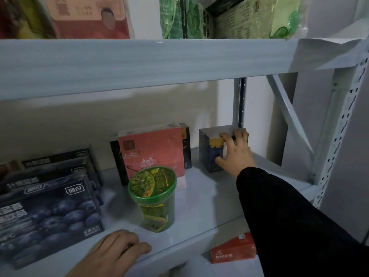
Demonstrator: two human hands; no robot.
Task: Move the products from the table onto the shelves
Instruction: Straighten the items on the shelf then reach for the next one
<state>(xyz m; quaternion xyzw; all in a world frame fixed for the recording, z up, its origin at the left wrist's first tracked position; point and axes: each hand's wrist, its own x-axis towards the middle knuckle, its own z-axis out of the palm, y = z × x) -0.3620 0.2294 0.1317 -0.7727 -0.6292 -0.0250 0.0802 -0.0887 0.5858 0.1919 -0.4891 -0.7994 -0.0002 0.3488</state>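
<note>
Nearest, at bottom centre: left hand [117,254], laid on the smooth front lip of the shelf [199,208], fingers loosely bent, nothing held. Right of it and below the lip: red carton [233,250], small, flat-sided, lying askew on a lower surface. From the lower right: black sleeve [289,216], matte cloth, reaching up and inward to the right hand [234,150]. Right hand clasped on the blue box [208,148], fingers hooked over the top edge, thumb pressed against the lower front face. Blue box: squat cardboard cuboid, dark with a ragged yellow patch, at the back right of the shelf, near the rear post, apart from the other goods; base at shelf level, though whether fully set down cannot be told. Centre front: green cup [153,198], tapered glossy plastic cylinder with a round printed lid, upright. Just behind the cup: pink box [153,154], flat upright carton, with a black box [186,136] of like shape close behind it. At left: blueberry cartons [50,216], dark, flat, rectangular, ranked one behind another and leaning back. Shelf surface: pale grey, smooth, faintly reflective. Above: upper shelf [139,62], broad pale painted beam, carrying crinkled green bags [179,17] and a red pack [89,17]. At right: perforated upright [339,136] with a diagonal brace.
</note>
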